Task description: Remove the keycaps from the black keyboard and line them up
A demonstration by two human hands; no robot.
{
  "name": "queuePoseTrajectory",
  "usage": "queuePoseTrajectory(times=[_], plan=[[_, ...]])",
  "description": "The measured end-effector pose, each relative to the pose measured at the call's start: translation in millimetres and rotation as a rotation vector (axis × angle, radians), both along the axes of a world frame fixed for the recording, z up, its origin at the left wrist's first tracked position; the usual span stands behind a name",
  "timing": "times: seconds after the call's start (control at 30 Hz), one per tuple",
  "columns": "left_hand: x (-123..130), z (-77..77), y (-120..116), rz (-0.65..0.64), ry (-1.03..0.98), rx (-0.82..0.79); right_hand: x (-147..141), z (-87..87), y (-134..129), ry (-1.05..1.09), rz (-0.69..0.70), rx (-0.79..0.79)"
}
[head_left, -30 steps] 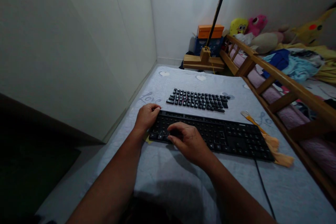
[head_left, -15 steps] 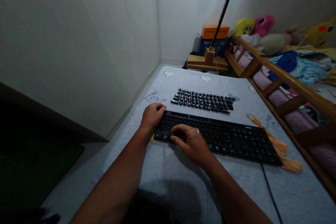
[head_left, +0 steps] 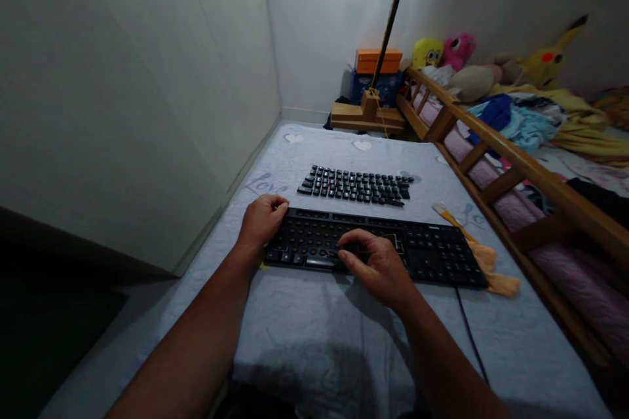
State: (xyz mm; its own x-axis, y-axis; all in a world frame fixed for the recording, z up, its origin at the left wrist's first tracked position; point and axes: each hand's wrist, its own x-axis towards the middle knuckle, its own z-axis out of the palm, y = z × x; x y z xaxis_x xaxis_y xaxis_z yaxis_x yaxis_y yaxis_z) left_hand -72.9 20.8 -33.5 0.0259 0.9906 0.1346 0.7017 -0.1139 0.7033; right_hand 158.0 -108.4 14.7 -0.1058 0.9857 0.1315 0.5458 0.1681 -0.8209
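Note:
A black keyboard lies across the cloth, many of its letter keys off and rows of small round mounts showing. My left hand is closed on its far left corner. My right hand hovers over the middle, near the long space bar, thumb and fingertips drawn together in a pinch. What those fingertips hold, if anything, is too small and dark to make out. Behind the keyboard, loose black keycaps sit in neat rows.
A brush and an orange glove or cloth lie by the keyboard's right end. Its cable runs toward me. A wooden bed rail borders the right, a white cabinet the left. A wooden stand is behind.
My right hand has moved rightward along the keyboard, from its left part to near the middle. My left hand stays at the corner. The whole view has shifted a little to the right.

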Motion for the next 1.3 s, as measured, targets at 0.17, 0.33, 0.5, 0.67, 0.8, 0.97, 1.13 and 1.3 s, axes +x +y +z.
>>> queuePoseTrajectory(times=[0.17, 0.33, 0.5, 0.67, 0.8, 0.97, 1.13, 1.3], plan=[[-1.0, 0.8, 0.8, -0.002, -0.028, -0.014, -6.9, 3.7, 3.4, 0.001, 0.026, 0.001], [-2.1, -0.3, 2.5, -0.008, -0.098, -0.023, -25.9, 6.3, 13.3, 0.027, 0.094, -0.016], [-2.8, -4.1, 4.2, -0.023, -0.148, -0.010, -47.0, -1.2, 22.2, -0.003, 0.191, -0.012], [-1.7, -1.4, 3.3, -0.012, -0.166, -0.016, -63.9, -6.5, 26.2, -0.048, 0.226, 0.004], [-1.2, 0.0, 2.7, -0.004, -0.185, -0.023, -70.9, -9.6, 27.9, -0.046, 0.240, 0.003], [-1.7, -0.8, 2.9, -0.019, -0.203, -0.012, -74.1, -13.4, 28.6, -0.048, 0.235, -0.009], [-1.3, -0.5, 3.4, -0.025, -0.194, -0.016, -78.1, -8.8, 29.4, -0.078, 0.212, -0.044], [-0.8, -1.5, 3.4, -0.012, -0.191, -0.015, -81.7, -6.8, 34.4, -0.038, 0.223, -0.112]])
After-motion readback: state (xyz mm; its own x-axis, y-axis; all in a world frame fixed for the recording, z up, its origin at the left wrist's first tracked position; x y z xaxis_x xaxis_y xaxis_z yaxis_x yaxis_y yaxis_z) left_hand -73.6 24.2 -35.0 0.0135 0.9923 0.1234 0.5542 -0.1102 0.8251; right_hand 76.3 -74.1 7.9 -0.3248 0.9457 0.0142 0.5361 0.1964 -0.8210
